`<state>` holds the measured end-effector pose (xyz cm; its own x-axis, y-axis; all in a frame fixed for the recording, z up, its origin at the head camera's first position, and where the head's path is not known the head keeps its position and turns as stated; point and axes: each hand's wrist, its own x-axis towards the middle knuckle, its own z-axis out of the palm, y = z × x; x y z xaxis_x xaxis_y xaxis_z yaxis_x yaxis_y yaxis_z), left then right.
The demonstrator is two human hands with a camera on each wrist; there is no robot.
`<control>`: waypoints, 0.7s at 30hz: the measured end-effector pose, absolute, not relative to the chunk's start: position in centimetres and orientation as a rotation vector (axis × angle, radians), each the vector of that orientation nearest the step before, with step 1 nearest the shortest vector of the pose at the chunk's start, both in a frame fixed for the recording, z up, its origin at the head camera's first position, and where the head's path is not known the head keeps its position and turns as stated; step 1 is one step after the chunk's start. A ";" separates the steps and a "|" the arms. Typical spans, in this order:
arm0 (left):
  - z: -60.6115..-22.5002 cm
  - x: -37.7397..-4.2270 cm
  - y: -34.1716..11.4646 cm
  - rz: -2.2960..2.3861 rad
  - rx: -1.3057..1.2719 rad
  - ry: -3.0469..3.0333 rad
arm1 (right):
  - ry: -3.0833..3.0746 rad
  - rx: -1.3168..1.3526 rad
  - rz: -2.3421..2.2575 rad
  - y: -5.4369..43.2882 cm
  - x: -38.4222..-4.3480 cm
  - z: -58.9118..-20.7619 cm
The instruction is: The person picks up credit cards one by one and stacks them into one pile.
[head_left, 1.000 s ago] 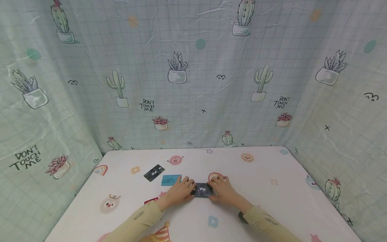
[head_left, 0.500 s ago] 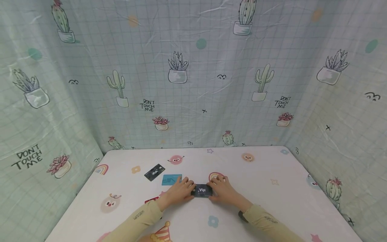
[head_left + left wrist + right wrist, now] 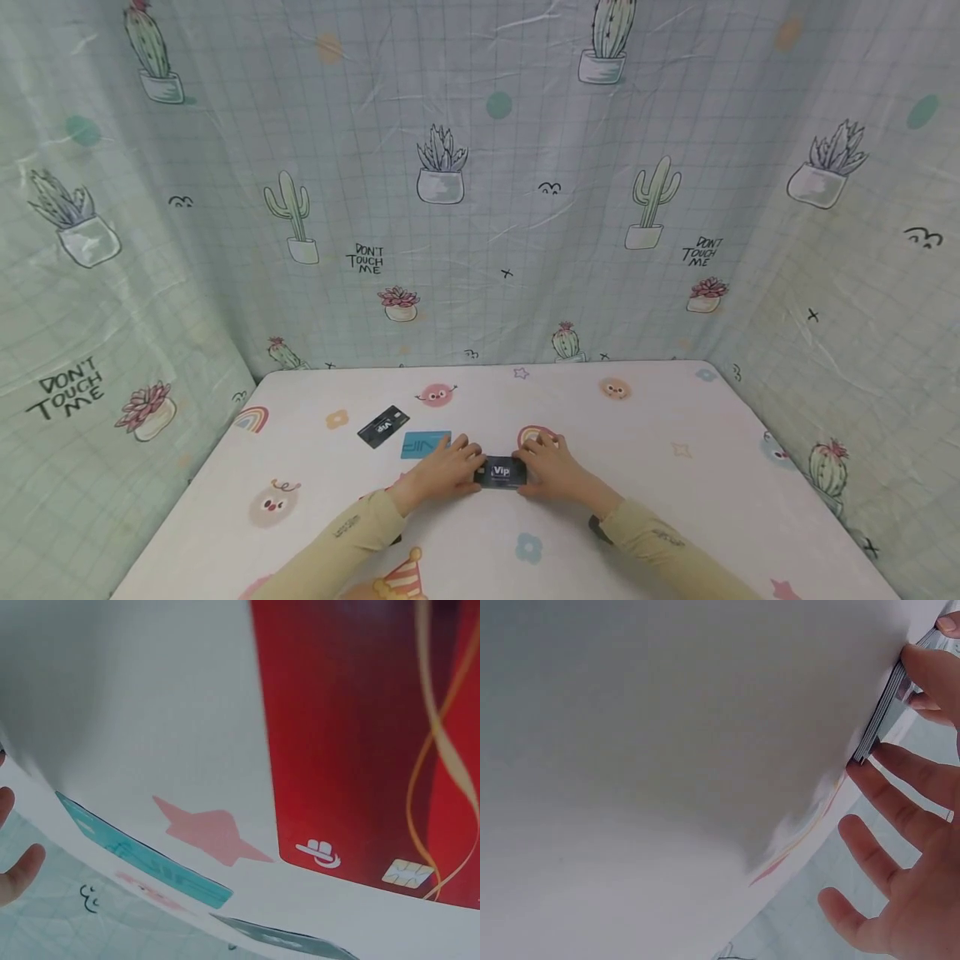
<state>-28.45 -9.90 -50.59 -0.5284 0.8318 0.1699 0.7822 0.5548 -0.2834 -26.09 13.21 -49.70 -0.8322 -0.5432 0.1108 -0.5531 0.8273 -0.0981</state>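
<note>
A stack of several cards point(image 3: 501, 473) lies at the middle of the table, a dark one marked "Vip" on top. My left hand point(image 3: 444, 468) grips its left end, thumb at the near edge and fingers at the far edge. Opposite it, my right hand point(image 3: 557, 473) holds the right end the same way. In the right wrist view, the layered edges of the stack point(image 3: 879, 712) show between thumb and fingertips, while the ring and little fingers stand away from it. Only a few fingertips of the left hand point(image 3: 16, 866) appear in the left wrist view.
Loose on the white patterned table point(image 3: 675, 500) lie a black card point(image 3: 383, 427), a teal card point(image 3: 420, 445) and a red card point(image 3: 337, 750). The red one is mostly hidden by the left forearm in the head view. Cactus-print curtains point(image 3: 480, 250) enclose the table's back and sides.
My left forearm has shifted slightly and covers more of the red card. Both hands keep their grip on the stack, which stays almost in place.
</note>
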 end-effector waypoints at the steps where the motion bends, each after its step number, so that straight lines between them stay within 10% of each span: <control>1: -50.6 -28.5 -9.9 0.254 -1.339 -2.507 | -2.932 0.882 0.192 13.2 -26.1 -49.7; 21: -49.7 -28.1 -9.2 0.252 -1.289 -2.578 | -2.926 0.846 0.015 12.7 -26.0 -49.5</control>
<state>-28.12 -9.25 -49.65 -0.5783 0.8033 0.1425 0.7604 0.5940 -0.2626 -25.98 12.74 -49.53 -0.8414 -0.5321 0.0942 -0.5330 0.8459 0.0173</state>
